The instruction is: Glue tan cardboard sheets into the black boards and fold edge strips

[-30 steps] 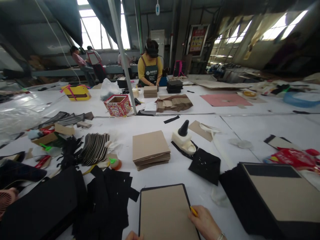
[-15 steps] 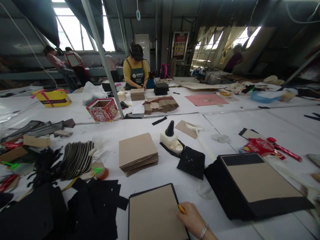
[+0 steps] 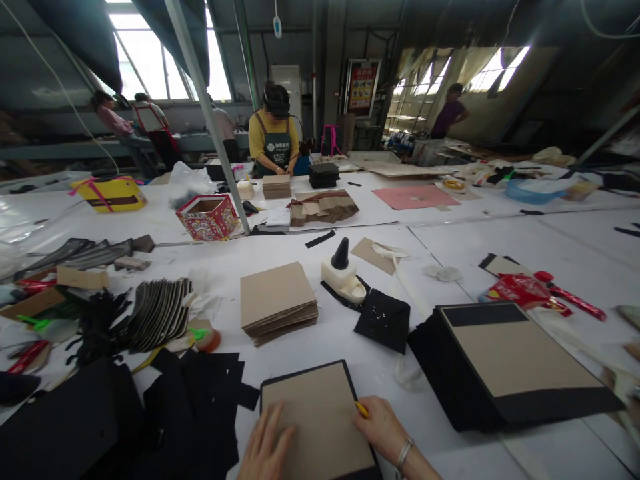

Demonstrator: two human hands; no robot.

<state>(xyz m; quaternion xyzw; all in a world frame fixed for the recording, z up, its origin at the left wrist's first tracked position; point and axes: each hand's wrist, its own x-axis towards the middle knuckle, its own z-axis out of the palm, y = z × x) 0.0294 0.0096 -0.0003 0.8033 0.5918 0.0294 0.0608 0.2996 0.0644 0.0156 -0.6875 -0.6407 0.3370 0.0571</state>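
A tan cardboard sheet (image 3: 320, 407) lies at the bottom centre on a slightly larger black sheet, whose dark margin shows round it. My left hand (image 3: 269, 445) rests flat on the cardboard's left side, fingers spread. At the right edge of the cardboard my right hand (image 3: 383, 427) is closed on a small yellow tool (image 3: 362, 409); its tip shows between thumb and fingers, and its kind cannot be made out. To the right is a thick black stack (image 3: 450, 380) topped by another tan board (image 3: 525, 360). A pile of tan cardboard sheets (image 3: 279, 300) sits beyond my hands.
Behind the work are a white glue bottle (image 3: 343, 277) with a black nozzle and a black square piece (image 3: 384, 320). Black sheets (image 3: 200, 407) and curved strips (image 3: 159, 313) spread on the left. A grey pole (image 3: 207, 113) rises mid-left. A co-worker (image 3: 273, 137) stands across the table.
My left hand has come into view and now lies on the cardboard. My right hand stays at the board's right edge with the yellow tool. The camera view has shifted slightly.
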